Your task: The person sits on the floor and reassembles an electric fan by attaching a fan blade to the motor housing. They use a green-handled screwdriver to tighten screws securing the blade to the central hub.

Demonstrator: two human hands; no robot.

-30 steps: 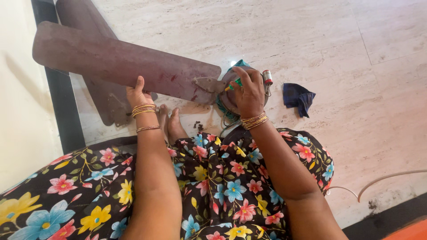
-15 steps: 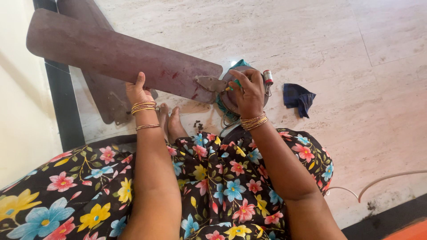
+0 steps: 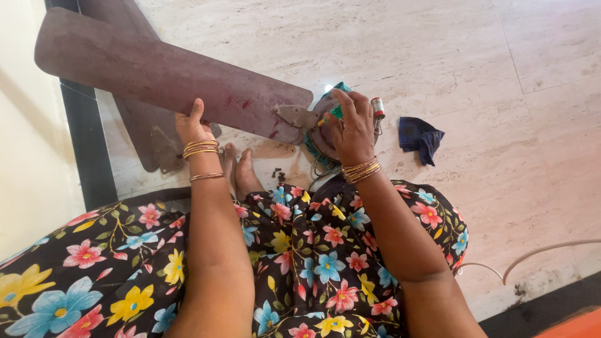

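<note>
The left hand (image 3: 195, 128) grips the long brown metal fan blade (image 3: 169, 78) at upper left. The right hand (image 3: 350, 128) pinches a small green-handled screwdriver (image 3: 328, 117) at the blade's bracket. It could slip off the screw if the heavy blade tips.

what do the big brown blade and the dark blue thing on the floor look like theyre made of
Brown blade: likely painted sheet metal, thin, stiff and flat, matte with reddish scuffs, with a metal bracket at its end. Dark blue thing: cloth, judging by its soft crumpled folds.

Person, seated view from above. Garment (image 3: 313, 263): black fabric printed with large flowers in pink, blue, yellow and red, green leaves. Arms bare, no sleeves showing. Left wrist (image 3: 201, 149): stacked gold bangles, one thin bangle apart. Right wrist (image 3: 359, 169): stacked gold bangles. Feet (image 3: 241, 170) bare at 12 o'clock of the lap.
</note>
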